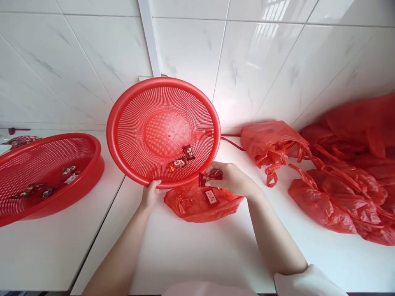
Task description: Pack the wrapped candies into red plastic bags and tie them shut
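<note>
A dark red wrapped packet [203, 180] is just outside the lower right rim of a tilted red basket [168, 131], above the middle of the white worktop [185, 255]. The right hand [231, 179] pinches it, thumb and fingers drawn narrow around it, perhaps more than one piece. The left hand [150, 195] grips the basket's lower rim, thumb over the edge and the remaining fingers mostly hidden; this seems to keep the basket tipped, its hollow facing the person and within the right hand's reach. Whether its back rests against the tiled wall [262, 61] I cannot tell.

The packet looks glossy, with crimped ends and pale print too small to read. Two similar wrapped pieces [189, 152] lie low inside the basket, probably settled there by the slope. Below, a thin red bag [185, 205] lies spread on the worktop, a pale-labelled packet [211, 196] on it.

By the worktop's left edge, a second basket [98, 168] holds a few more packets; towards the right edge, crumpled red bags [327, 201] lie heaped.
</note>
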Action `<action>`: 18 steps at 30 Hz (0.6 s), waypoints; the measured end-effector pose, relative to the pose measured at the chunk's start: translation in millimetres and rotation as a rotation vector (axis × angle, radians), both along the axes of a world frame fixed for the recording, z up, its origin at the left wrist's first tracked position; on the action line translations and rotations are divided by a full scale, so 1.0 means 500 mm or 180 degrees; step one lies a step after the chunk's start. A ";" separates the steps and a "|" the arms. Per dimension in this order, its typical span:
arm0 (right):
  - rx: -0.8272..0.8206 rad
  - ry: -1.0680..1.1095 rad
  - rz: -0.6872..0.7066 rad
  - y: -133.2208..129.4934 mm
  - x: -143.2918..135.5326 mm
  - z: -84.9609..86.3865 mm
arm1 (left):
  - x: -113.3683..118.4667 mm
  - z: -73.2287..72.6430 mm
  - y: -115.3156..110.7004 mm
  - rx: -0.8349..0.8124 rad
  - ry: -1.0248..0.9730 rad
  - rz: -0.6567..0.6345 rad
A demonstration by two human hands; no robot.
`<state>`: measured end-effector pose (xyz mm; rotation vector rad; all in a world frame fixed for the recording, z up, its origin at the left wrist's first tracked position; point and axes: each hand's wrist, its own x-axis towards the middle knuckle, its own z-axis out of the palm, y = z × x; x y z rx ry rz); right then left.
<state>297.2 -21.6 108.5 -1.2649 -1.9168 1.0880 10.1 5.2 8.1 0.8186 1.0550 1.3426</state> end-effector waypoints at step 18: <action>0.1203 -0.0881 -0.0004 0.016 -0.085 -0.065 | 0.042 0.014 -0.046 -0.0111 0.0315 -0.0237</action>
